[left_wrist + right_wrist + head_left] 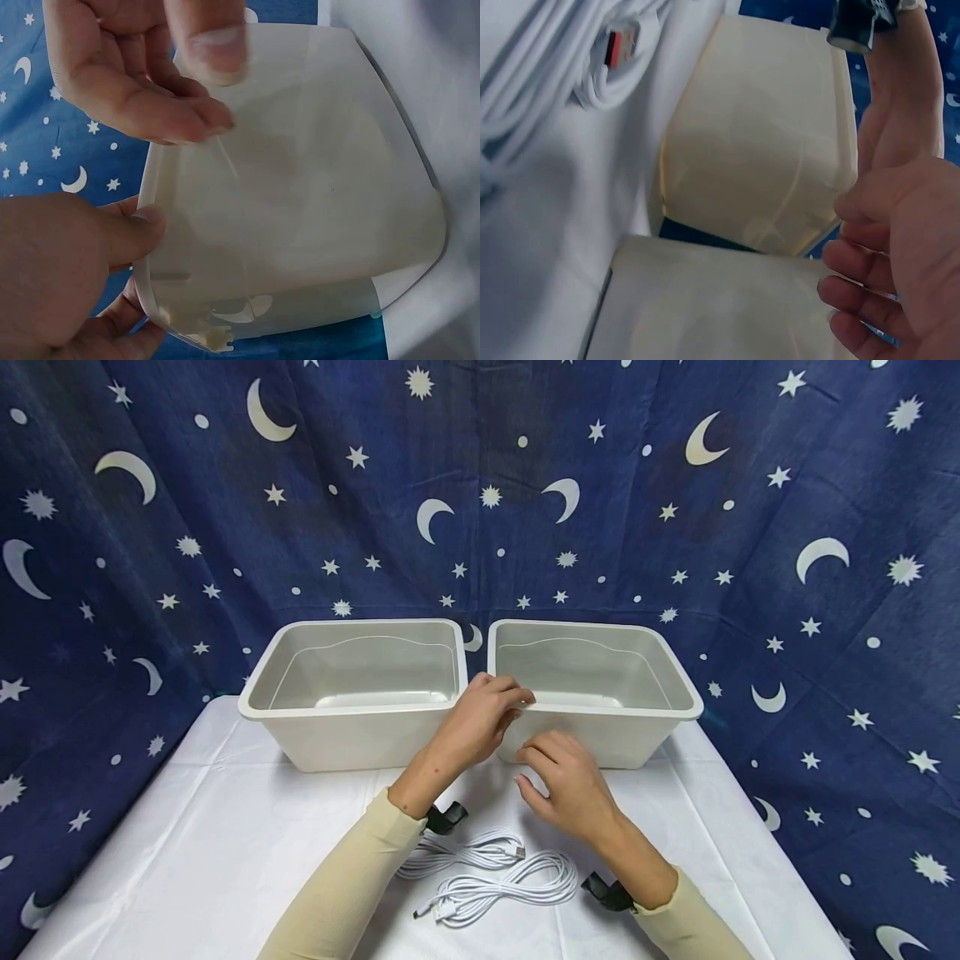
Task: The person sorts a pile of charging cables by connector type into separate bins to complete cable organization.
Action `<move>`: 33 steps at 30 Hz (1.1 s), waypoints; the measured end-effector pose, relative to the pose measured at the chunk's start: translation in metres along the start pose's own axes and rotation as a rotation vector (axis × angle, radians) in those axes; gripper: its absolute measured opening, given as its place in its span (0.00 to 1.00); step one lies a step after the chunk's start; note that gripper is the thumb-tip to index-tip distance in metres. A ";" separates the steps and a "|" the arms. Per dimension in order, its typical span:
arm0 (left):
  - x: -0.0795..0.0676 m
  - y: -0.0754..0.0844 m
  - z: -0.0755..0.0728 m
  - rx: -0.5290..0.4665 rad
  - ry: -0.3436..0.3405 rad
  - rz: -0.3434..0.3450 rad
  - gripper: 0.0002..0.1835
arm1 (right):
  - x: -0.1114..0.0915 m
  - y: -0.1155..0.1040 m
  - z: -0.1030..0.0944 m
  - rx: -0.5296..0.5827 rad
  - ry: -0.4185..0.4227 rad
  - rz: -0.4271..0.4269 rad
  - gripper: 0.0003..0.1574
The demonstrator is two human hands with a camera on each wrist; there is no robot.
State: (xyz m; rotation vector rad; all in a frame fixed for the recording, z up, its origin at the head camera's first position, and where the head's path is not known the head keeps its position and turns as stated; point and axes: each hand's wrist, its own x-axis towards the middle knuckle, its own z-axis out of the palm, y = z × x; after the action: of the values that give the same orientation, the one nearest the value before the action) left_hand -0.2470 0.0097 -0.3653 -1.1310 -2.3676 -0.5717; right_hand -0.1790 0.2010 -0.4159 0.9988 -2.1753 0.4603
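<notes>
My left hand (483, 718) pinches the near left corner of the right-hand light grey bin (615, 735); in the left wrist view its thumb lies on the rim, with fingers bent round the corner. Before that bin's front wall hovers my right hand (566, 785), fingers loosely bent and holding nothing. The right wrist view shows the right hand's fingers (859, 266) apart from one another. A second light grey bin (360, 739) stands to the left, with a narrow gap between the two.
Two coiled white USB cables, one behind (487, 847) and one in front (517, 889), lie on the white tablecloth (187, 852) between my forearms. Behind the bins hangs a dark blue curtain (480, 460) with moons and stars. Each wrist wears a black camera mount.
</notes>
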 end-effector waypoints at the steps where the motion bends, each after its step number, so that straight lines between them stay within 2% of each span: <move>1: 0.000 0.000 0.000 0.003 0.001 0.000 0.13 | -0.001 -0.001 0.002 -0.003 -0.006 -0.011 0.11; 8: -0.001 0.001 0.000 0.005 0.006 0.003 0.12 | -0.004 -0.012 0.016 0.007 -0.060 -0.047 0.13; 17: -0.001 0.000 0.001 0.010 -0.004 0.003 0.13 | -0.006 -0.026 0.022 0.031 -0.141 -0.014 0.17; 25: -0.002 0.000 0.002 -0.003 -0.003 0.006 0.13 | -0.010 -0.035 0.031 0.034 -0.204 -0.050 0.20; 33: -0.002 -0.001 0.003 -0.028 0.008 -0.007 0.12 | -0.015 -0.049 0.041 0.019 -0.317 -0.064 0.23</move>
State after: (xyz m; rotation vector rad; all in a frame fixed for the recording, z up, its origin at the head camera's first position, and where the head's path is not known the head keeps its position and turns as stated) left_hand -0.2466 0.0093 -0.3688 -1.1314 -2.3648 -0.6126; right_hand -0.1521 0.1544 -0.4537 1.2160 -2.4115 0.3091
